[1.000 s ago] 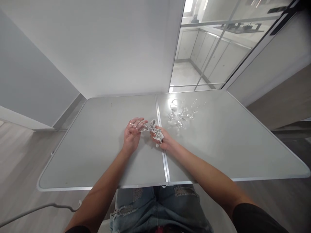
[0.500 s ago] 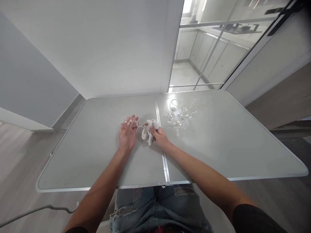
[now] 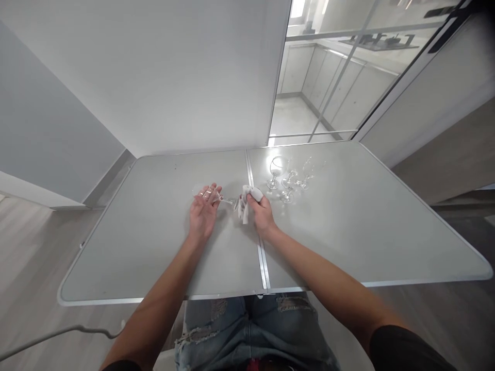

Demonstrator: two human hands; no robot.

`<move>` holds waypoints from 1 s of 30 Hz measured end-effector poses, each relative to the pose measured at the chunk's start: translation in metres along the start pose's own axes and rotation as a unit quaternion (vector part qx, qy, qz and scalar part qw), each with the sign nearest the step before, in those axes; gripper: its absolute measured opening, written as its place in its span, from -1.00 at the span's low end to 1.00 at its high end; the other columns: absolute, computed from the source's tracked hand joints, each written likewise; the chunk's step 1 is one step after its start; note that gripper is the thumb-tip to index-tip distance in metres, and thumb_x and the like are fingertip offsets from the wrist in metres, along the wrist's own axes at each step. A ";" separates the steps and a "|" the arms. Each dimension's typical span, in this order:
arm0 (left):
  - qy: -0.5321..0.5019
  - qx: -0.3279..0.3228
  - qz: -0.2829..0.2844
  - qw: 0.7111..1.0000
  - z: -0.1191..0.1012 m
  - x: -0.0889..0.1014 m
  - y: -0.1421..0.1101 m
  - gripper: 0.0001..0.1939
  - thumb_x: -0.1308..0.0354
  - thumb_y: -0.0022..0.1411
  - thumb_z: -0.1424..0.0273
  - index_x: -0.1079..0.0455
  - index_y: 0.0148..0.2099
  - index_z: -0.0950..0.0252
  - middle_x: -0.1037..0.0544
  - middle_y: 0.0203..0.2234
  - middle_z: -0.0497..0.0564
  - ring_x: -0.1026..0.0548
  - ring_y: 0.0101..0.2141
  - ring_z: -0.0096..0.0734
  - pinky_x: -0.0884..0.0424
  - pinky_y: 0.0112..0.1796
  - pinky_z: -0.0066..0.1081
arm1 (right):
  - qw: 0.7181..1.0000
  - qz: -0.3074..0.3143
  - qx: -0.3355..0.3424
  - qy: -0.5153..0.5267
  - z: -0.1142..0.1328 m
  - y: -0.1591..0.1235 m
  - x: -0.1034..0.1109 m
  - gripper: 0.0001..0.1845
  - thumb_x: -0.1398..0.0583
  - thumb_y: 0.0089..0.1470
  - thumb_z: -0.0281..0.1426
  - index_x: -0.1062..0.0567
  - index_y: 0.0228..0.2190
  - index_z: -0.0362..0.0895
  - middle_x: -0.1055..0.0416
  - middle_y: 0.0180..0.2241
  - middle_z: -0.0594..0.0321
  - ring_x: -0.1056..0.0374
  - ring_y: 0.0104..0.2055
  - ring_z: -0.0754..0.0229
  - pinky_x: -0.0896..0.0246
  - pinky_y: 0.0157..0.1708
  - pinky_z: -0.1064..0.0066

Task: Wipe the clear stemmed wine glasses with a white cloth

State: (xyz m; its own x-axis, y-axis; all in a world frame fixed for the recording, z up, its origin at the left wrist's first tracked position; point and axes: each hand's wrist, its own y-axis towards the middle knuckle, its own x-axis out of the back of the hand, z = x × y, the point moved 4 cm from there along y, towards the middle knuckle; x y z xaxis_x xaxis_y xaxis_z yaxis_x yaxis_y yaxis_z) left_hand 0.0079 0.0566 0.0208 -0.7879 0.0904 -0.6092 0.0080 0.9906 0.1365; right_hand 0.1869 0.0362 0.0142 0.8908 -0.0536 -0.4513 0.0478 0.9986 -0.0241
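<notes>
My left hand [image 3: 202, 213] cradles the bowl of a clear stemmed glass [image 3: 212, 195] that lies sideways above the grey table [image 3: 154, 242], its stem pointing right. Fingers curl loosely round the bowl. My right hand [image 3: 262, 212] is closed on a small white cloth [image 3: 247, 198] wrapped about the foot end of the stem. Both hands hover near the table's centre seam.
Three clear stemmed glasses [image 3: 288, 178] stand upright in a cluster just right of the seam, behind my right hand. A white wall panel rises behind the table; a glass partition stands at the back right. A cable trails on the floor at the lower left.
My right hand with the cloth has slid right along the stem toward the glass's foot, away from my left hand. The left hand has shifted slightly left with the bowl.
</notes>
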 end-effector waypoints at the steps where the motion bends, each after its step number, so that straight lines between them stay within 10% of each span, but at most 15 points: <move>1: 0.004 -0.011 0.000 1.000 -0.001 -0.001 0.000 -0.58 -0.21 0.28 0.08 -0.45 0.05 0.23 -0.38 0.24 0.21 -0.39 0.21 -0.03 -0.33 0.17 -0.08 | 0.999 0.008 0.026 -0.021 0.002 0.000 0.000 -0.65 -0.24 0.17 -0.13 -0.44 -0.07 -0.03 -0.46 -0.22 0.23 -0.40 -0.27 0.22 -0.39 -0.30 0.41; 6: 0.020 -0.040 -0.025 0.999 -0.001 -0.005 -0.002 -0.57 -0.24 0.27 0.09 -0.43 0.05 0.27 -0.40 0.21 0.26 -0.44 0.16 -0.02 -0.28 0.20 -0.03 | 0.954 0.108 0.160 -0.230 0.016 -0.011 -0.010 -0.56 -0.09 0.30 -0.15 -0.31 0.16 0.04 -0.35 0.03 0.12 -0.34 0.01 0.10 -0.35 0.01 0.21; 13: 0.035 -0.041 0.002 0.999 0.000 -0.006 -0.003 -0.60 -0.27 0.25 0.14 -0.43 0.05 0.21 -0.46 0.15 0.20 -0.44 0.16 -0.04 -0.27 0.21 -0.02 | 0.762 0.255 0.353 -0.479 0.016 -0.022 -0.028 -0.81 -0.11 0.29 -0.32 -0.51 -0.17 -0.07 -0.21 0.22 0.04 -0.11 0.26 -0.08 -0.07 0.26 -0.02; 21: 0.116 -0.061 0.111 0.985 0.001 -0.021 -0.010 -0.50 -0.32 0.20 0.15 -0.35 0.13 0.14 -0.46 0.11 0.19 -0.40 0.19 -0.03 -0.25 0.22 0.02 | 0.887 0.137 0.163 -0.410 0.009 -0.009 -0.012 -0.48 -0.07 0.31 -0.26 -0.11 0.22 -0.09 -0.30 0.13 -0.03 -0.37 0.01 0.04 -0.31 -0.01 0.16; 30: 0.160 -0.061 0.097 0.980 -0.002 -0.033 -0.022 -0.35 -0.42 0.04 0.10 -0.37 0.14 0.18 -0.48 0.06 0.22 -0.38 0.20 0.06 -0.29 0.19 0.01 | 0.850 0.199 0.137 -0.468 0.009 -0.004 -0.015 -0.88 -0.13 0.20 -0.39 -0.39 -0.20 -0.10 -0.46 -0.34 0.21 -0.33 -0.37 0.16 -0.14 -0.33 0.37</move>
State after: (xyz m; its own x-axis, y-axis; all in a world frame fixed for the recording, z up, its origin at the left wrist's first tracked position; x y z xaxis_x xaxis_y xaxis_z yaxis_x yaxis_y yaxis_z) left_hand 0.0327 0.0319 0.0391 -0.9315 0.2205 -0.2892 0.1191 0.9363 0.3304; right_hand 0.1771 0.0331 0.0290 0.8244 0.1831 0.5355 -0.3514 0.9073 0.2308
